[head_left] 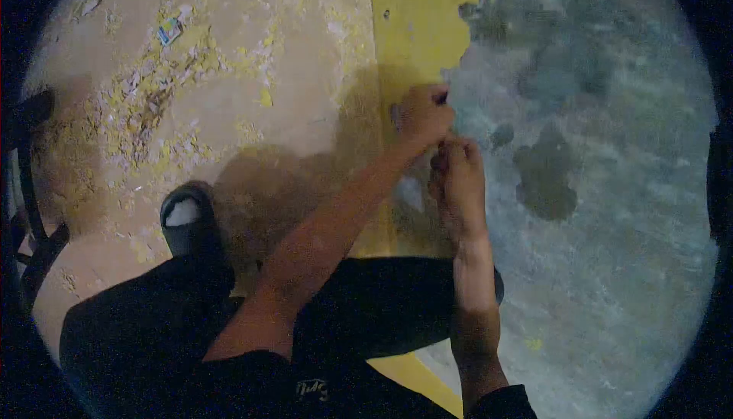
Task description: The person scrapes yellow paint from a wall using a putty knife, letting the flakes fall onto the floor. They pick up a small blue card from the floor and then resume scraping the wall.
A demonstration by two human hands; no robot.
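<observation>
My left hand [426, 117] is closed in a fist against the lower part of the wall, where yellow paint [420, 18] meets the bare grey-green surface [618, 159]. Just below it my right hand [462, 178] is also closed, its curled fingers close to the left hand. What either hand grips, if anything, is hidden by the fingers and too dim to make out. The yellow paint has a ragged edge above my hands. Beside my right hand the grey surface carries dark patches [546, 175].
Yellow and white paint flakes [160, 102] litter the brown floor [305, 114] at the left, with a small blue-and-white packet [169, 31] among them. My sandalled foot [183, 217] stands below. A dark metal frame [27, 182] is at the left edge. My bent knee [405, 297] is near the wall.
</observation>
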